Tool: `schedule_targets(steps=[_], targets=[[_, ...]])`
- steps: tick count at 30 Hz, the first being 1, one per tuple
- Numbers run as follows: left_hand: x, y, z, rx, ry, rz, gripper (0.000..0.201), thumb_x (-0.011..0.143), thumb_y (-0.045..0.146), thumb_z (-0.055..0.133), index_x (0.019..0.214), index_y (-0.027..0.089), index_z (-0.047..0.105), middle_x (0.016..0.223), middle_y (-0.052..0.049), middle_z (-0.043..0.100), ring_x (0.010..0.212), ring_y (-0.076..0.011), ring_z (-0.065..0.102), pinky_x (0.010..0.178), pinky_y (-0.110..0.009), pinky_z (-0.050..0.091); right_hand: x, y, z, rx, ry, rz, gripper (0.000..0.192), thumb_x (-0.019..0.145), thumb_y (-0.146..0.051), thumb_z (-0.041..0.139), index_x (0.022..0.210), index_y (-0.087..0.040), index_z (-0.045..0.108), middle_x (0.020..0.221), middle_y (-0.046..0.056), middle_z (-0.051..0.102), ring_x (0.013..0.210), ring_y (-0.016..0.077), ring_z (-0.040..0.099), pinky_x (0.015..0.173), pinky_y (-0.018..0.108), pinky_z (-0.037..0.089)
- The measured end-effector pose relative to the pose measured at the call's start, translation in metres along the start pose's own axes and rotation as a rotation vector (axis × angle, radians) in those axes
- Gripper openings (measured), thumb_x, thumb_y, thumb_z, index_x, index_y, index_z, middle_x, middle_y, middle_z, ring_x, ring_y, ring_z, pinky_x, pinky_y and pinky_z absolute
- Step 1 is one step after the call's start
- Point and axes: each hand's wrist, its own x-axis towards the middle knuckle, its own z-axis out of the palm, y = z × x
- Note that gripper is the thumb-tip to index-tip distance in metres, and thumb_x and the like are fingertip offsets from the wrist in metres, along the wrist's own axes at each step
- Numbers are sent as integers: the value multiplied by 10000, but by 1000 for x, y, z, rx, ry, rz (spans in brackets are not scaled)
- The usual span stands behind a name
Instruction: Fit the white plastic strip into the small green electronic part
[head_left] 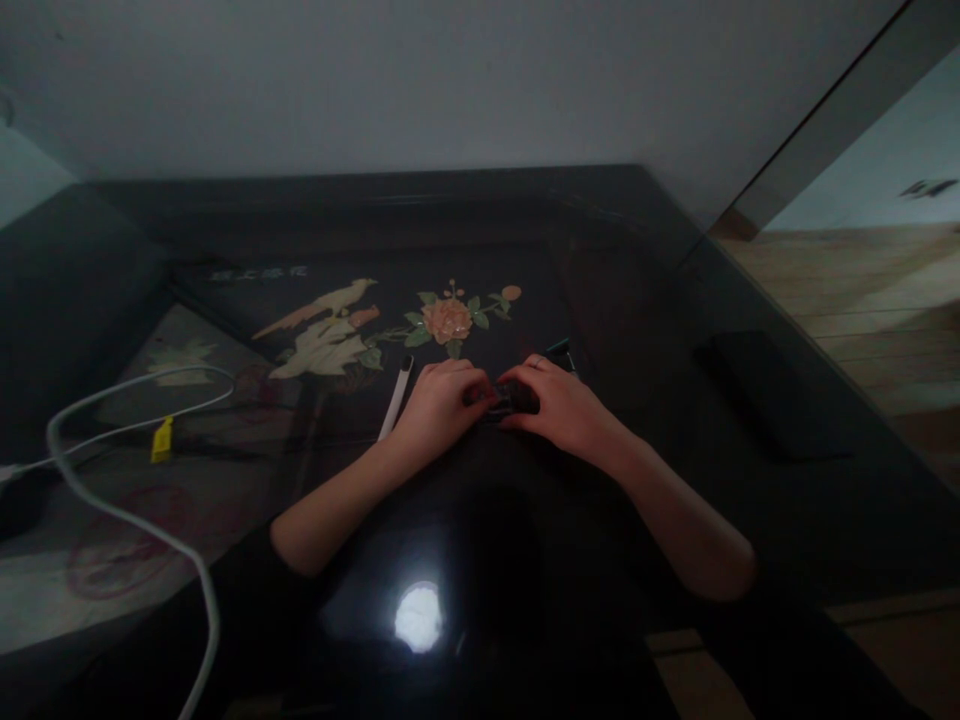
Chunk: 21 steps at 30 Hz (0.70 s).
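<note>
Both hands meet near the middle of the black glossy table. Between their fingertips is a small dark, partly shiny object, too dim to name. My left hand is closed, thumb and fingers pinched at the object's left side. From the right, the curved fingers and thumb of my right hand grip the same object; a ring shows on one finger. A slim white stick with a black end lies just left of my left hand. Behind my right hand, a dark thing with a greenish edge is mostly hidden.
A white cable with a yellow tag loops across the left side. On the right lies a flat dark object. A bird-and-flower inlay decorates the tabletop. A wall borders the far edge; wooden floor shows at right.
</note>
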Motion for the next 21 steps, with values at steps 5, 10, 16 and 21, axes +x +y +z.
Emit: schedule_targets(steps=[5,10,16,21], targets=[[1,2,0,38,-15,-62,136,832,230,732,728,185,657,726,20,623,796,-187,587,802,-349,338,0,1,0,-1,-10,-6,427,749,-253,813,1136,-167,654,1121,93,615,959,237,627,814,355,486],[5,6,-3,38,-53,-133,151,820,232,740,704,183,657,680,29,592,746,-175,565,777,-330,334,0,0,-1,-20,-10,-2,425,762,-258,803,1146,-164,650,1132,98,623,1000,251,623,845,368,484],[9,8,-5,-4,-73,-158,197,794,224,750,642,174,635,640,27,561,689,-162,529,676,-285,326,-1,0,-1,-23,-5,4,414,763,-260,801,1137,-175,647,1119,87,625,923,227,629,813,360,478],[10,4,-4,-39,-84,-184,171,787,227,743,651,171,653,634,26,554,660,-154,511,625,-271,310,-1,-1,-1,-9,-8,7,411,765,-253,802,1139,-176,649,1100,80,624,882,210,622,788,342,473]])
